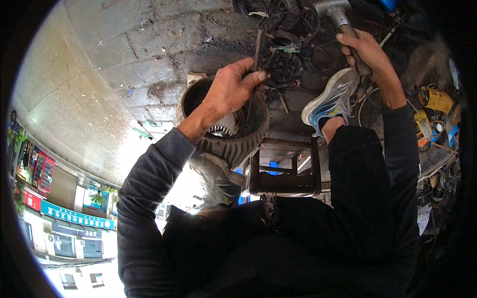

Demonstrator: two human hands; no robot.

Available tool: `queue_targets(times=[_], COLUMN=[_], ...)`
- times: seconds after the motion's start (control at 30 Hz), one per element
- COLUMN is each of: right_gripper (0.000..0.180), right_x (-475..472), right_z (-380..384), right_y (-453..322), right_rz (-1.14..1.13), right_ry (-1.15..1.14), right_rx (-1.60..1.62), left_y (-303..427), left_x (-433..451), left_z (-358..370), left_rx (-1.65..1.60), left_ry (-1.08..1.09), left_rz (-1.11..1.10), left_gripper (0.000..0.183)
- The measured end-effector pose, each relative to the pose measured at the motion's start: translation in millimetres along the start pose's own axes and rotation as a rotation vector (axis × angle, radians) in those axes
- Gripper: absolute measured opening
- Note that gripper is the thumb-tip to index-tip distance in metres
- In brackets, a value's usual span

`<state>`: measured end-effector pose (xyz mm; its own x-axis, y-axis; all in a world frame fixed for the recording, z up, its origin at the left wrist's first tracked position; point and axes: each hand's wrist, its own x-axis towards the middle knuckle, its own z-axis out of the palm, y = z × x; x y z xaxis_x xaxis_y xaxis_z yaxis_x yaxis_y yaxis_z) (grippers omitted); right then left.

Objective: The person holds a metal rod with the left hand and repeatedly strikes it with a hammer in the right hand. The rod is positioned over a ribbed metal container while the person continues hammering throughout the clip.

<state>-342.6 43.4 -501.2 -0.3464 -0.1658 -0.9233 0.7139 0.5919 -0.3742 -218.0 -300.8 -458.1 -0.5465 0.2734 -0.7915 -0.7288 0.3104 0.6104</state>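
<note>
My left hand (233, 87) grips a slim metal rod (258, 46), perhaps a chisel or punch, held upright over a finned metal motor housing (238, 147). Inside the round housing, slotted metal laminations (220, 130) show partly; my forearm and hand cover some of its opening. Up at the right, my right hand (363, 50) is closed around the wooden handle of a hammer (338, 16), whose metal head is near the picture's top edge. The rod's lower end reaches into the housing; what it touches there I cannot tell.
Tangled dark wire (285, 63) lies on the paving beyond the housing. My shoes (331, 95) stand either side of a dark stool-like frame (316, 164). At the right are a yellow power tool part (436, 100), cables and scrap. A wooden block (195, 77) touches the housing's far side.
</note>
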Motion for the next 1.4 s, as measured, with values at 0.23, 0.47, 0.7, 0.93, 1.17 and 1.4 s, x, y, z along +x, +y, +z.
queue_targets(times=[0.23, 0.47, 0.7, 0.93, 1.17, 1.4], right_gripper=[0.028, 0.024, 0.034, 0.035, 0.038, 0.037], right_x=[-3.6, -10.1, -107.7, -79.1, -62.9, -92.3], right_z=[-0.8, -3.8, -33.4, -56.9, -28.2, -77.7], right_y=[-7.0, -13.4, -156.2, -138.4, -77.6, -139.2], right_rz=[-0.031, -0.061, -0.259, -0.514, -0.121, -0.313], right_ry=[-0.052, -0.092, 0.157, 0.626, -0.119, 0.445], right_rx=[0.115, 0.118, -0.121, -0.345, -0.563, -0.361], left_y=[-12.4, -12.9, -11.4, -20.8, -15.1, -18.1], left_x=[0.3, -5.1, -3.7, -5.2, -4.1, -2.2], left_z=[19.7, 29.3, 28.1, 29.4, 19.4, 36.1], left_rx=[0.058, 0.163, 0.167, 0.144, 0.110, 0.151], left_ry=[-0.032, -0.098, -0.057, -0.058, -0.066, -0.086], left_rz=[-0.013, -0.007, -0.038, -0.007, -0.080, 0.001], left_gripper=[0.022, 0.026, 0.024, 0.023, 0.024, 0.025])
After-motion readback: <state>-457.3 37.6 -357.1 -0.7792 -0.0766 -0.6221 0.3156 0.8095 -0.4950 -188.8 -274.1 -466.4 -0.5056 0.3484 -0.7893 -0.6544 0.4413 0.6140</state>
